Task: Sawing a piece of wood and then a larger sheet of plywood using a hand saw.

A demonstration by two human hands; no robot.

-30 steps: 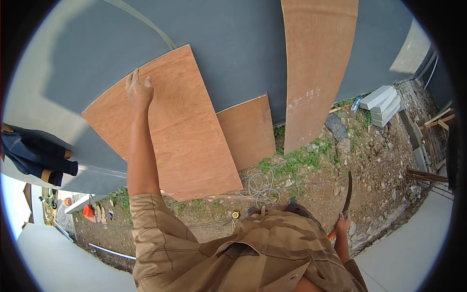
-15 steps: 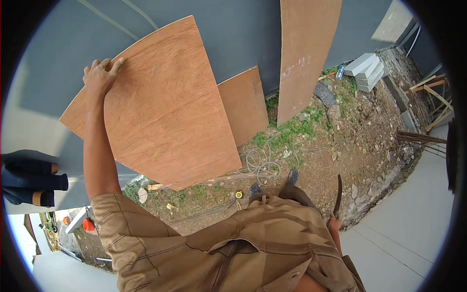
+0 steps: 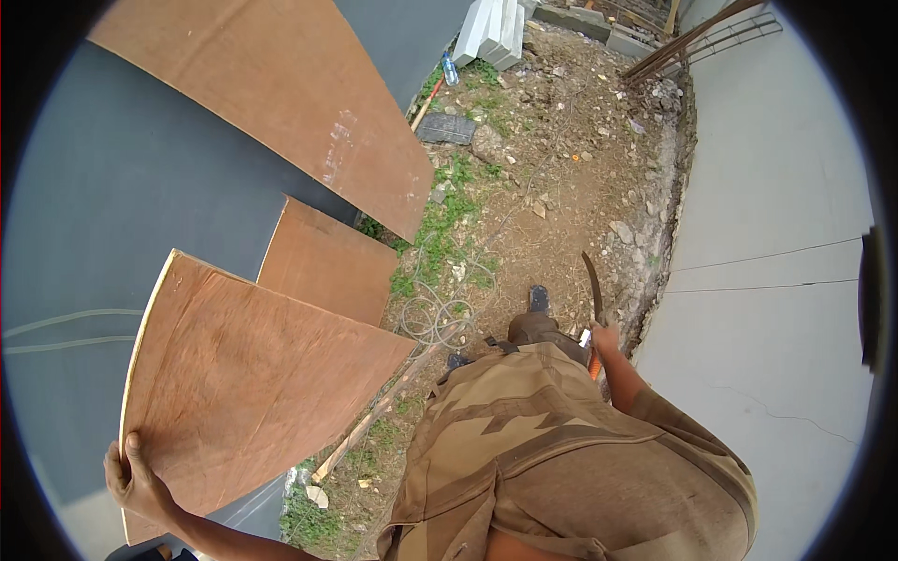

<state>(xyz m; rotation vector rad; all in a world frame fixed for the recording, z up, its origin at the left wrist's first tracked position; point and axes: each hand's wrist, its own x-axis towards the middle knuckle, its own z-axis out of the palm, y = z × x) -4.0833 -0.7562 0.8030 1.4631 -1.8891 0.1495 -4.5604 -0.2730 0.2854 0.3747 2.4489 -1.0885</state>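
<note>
At the lower left, my left hand (image 3: 140, 479) is closed over the pale outer edge of a reddish-brown plywood sheet (image 3: 248, 360), thumb on its face and fingers behind. The sheet leans against the grey wall. Low at my right side, my right hand (image 3: 606, 338) is wrapped round the lower end of a tool with a dark, narrow, curved blade (image 3: 593, 285) that points forward. Its handle is mostly hidden in the hand, so whether it is a saw or a knife I cannot tell. A smaller plywood piece (image 3: 329, 269) stands partly behind the sheet.
A tall plywood panel (image 3: 281, 98) leans on the grey wall (image 3: 103, 168). Coiled cable (image 3: 435, 316) lies near my feet on stony, weedy soil. Farther off are pale blocks (image 3: 491, 35), a plastic bottle (image 3: 450, 69) and rusty rebar (image 3: 687, 44). A light wall (image 3: 767, 196) bounds the right.
My view has turned right, so the panels now appear farther left. My left hand still grips the plywood sheet's edge. The curved-bladed tool stays in my right hand, now more in view.
</note>
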